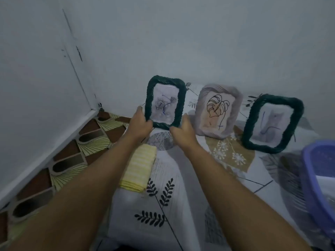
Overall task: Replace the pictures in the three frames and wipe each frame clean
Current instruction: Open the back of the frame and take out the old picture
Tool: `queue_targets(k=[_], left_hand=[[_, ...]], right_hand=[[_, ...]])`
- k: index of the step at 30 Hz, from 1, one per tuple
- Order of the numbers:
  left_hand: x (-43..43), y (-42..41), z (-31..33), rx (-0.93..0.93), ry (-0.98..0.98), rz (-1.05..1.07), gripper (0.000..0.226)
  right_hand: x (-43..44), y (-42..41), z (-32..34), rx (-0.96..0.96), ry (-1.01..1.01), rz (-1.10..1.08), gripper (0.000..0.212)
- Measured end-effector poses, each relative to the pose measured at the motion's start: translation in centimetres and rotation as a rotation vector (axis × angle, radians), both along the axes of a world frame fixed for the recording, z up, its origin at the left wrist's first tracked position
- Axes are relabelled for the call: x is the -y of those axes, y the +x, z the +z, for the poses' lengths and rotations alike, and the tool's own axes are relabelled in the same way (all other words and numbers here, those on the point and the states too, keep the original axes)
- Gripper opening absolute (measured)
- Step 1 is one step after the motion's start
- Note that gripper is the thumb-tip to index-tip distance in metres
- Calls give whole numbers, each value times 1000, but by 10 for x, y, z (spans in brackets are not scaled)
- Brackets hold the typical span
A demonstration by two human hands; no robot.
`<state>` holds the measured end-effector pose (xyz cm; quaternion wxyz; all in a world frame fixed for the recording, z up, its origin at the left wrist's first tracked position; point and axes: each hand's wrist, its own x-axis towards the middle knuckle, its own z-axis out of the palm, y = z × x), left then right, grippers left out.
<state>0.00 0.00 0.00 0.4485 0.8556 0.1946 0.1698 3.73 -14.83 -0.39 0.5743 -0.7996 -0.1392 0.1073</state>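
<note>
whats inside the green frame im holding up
The held green frame shows a sketch of grey roses. The left hand and right hand cover its lower corners; its back is unseen.

The left frame [178,105] has a dark green braided border and rounded corners. It is upright and faces the camera, with the left hand [139,124] gripping its lower left corner and the right hand [183,129] its lower right. Its picture [163,104] is a grey drawing of roses with a blue stroke.

Just beside it, the middle frame [219,88] is pale grey and stands on the patterned table cover by the wall. It holds a black line drawing of a monstera leaf [216,109].

Further right, a second dark green frame [251,124] stands tilted, its picture [273,124] blurred grey with blue lines.

A folded yellow striped cloth [139,167] lies flat near the left forearm.
</note>
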Motion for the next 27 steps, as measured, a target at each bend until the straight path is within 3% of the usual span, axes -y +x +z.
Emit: queue_targets(k=[2, 6, 9, 27], left_hand=[[-5, 10, -3, -22, -22, 22, 27], [-11, 24, -11, -94, -70, 7, 53], [-11, 28, -9, -97, -101, 34, 52], [61, -76, 39, 103, -88, -61, 42]], right_hand=[[-7, 12, -7, -14, -38, -37, 86], [-6, 14, -5, -43, 9, -20, 51], [-6, 16, -5, -25, 62, -31, 40], [79, -82, 59, -11, 236, -122, 35]])
